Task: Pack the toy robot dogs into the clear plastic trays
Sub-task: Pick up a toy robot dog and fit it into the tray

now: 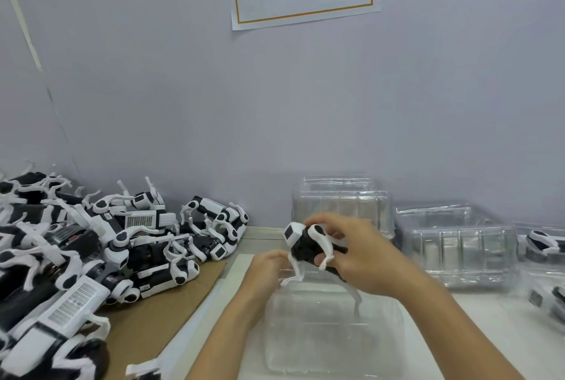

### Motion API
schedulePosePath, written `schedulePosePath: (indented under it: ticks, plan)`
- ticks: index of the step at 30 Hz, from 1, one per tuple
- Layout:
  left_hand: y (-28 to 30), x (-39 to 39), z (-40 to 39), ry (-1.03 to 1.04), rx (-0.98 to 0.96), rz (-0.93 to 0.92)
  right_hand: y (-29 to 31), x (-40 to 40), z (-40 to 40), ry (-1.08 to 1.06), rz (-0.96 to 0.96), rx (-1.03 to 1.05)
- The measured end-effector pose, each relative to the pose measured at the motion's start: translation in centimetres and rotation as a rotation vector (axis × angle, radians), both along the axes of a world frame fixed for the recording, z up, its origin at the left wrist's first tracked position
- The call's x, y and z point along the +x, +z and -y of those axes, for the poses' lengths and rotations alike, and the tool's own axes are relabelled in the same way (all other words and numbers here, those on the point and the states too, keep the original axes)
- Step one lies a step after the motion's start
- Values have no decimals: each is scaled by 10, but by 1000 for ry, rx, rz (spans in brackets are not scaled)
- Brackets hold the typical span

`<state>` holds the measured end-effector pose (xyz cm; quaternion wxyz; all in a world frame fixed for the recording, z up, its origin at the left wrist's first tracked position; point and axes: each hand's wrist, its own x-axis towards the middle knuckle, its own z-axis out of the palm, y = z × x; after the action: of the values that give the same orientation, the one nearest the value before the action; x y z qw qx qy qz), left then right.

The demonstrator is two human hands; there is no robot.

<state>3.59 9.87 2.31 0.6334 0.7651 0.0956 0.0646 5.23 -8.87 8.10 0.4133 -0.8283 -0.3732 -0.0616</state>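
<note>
Lowering a toy robot dog [308,245] into the clear tray [333,333]

Right hand [357,254] grips its body above the tray; left hand [269,263] pinches a front leg. Fold the legs, then seat it level.

We find the near clear tray [330,333] open from above, though the held toy dog [308,246] and both hands hang over its far edge. A heap of dogs [91,245] blocks the left. Stacked trays [452,245] stand behind and right; bare table [477,312] lies between.
</note>
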Motion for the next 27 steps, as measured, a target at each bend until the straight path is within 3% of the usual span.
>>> schedulePosePath:
  ticks: [4,9,15,27]
  plan:
    - [-1,-2,0,73,-191,-5,-17,-2,-13,24,-26,-22]
    - [-10,-3,-3,-60,-373,-45,-22,0,-14,21,-58,-132]
    - [-18,5,-6,-54,-243,0,-19,2,-11,-28,-51,-295]
    - [-18,6,-6,-109,-260,30,-7,-8,-12,-136,106,-354]
